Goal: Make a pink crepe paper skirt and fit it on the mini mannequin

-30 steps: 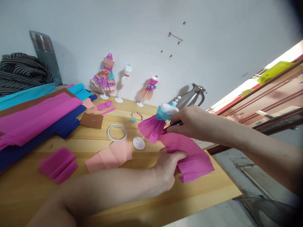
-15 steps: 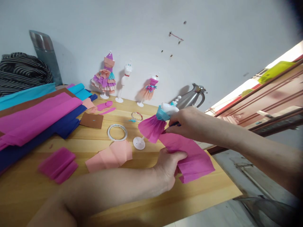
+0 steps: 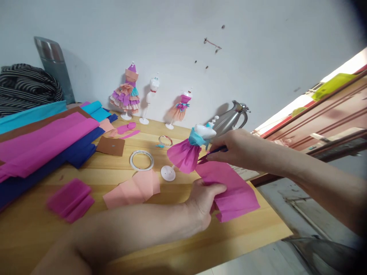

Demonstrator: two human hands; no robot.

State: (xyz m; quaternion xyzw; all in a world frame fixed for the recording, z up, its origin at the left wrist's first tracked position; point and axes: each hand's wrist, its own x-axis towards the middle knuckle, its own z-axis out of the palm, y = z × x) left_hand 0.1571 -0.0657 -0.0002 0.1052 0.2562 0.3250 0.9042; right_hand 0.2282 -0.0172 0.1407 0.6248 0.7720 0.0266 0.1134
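My left hand (image 3: 205, 196) pinches a sheet of magenta crepe paper (image 3: 241, 191) between thumb and fingers, above the table's right part. In my right hand (image 3: 231, 149) is a pair of scissors (image 3: 204, 157) with dark handles, the blades at the paper's upper left edge. Just behind the blades stands a small white dress form (image 3: 205, 131) with a turquoise paper top (image 3: 196, 136) and a gathered magenta skirt (image 3: 183, 154). Its round white base (image 3: 168, 173) rests on the table. The fingers of my right hand partly hide the scissor handles.
Along the wall stand a ruffled dress form (image 3: 128, 89), a plainer white one (image 3: 154, 86) and a peach-skirted one (image 3: 180, 107), with a metal jug (image 3: 232, 118) to the right. A tape roll (image 3: 141, 160), peach paper (image 3: 134, 189) and stacked coloured paper (image 3: 48, 141) lie leftward.
My right hand has shifted slightly right and the scissors have come more into view at the paper's edge. My left hand and the paper stay nearly in place.
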